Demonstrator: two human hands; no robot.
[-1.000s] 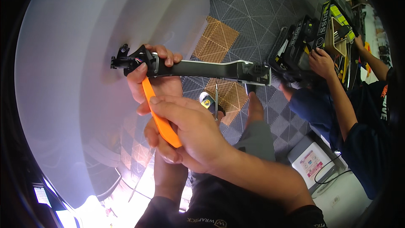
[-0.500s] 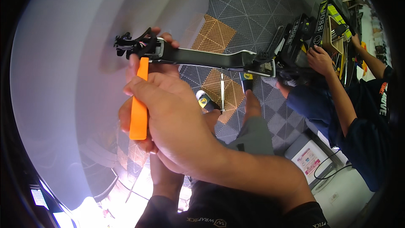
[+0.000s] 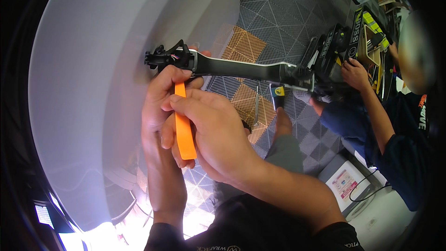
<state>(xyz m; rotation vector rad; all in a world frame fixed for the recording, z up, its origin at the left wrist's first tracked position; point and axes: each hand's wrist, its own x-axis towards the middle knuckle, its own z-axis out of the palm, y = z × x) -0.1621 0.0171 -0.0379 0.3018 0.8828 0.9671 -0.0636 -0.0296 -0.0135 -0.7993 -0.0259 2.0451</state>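
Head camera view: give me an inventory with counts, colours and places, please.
Flat tool: one, orange, left of centre
Long handle-shaped part: one, black and silver, upper centre
Curved panel: one, pale grey, left
Tiled floor: one, grey and tan, upper centre
Thin rod: one, silver, on the floor
Tool cases: at least two, black, upper right
Sheet-topped box: one, grey, lower right
Cable: one, black, lower right
Co-worker: one, dark clothing, right
Glare: one patch, white, lower left
Footwear: one clear, dark and yellow, centre
Sleeves: two, black, lower edge
Left hand: one, bare, at the long part
Right hand: one, bare, around the flat tool
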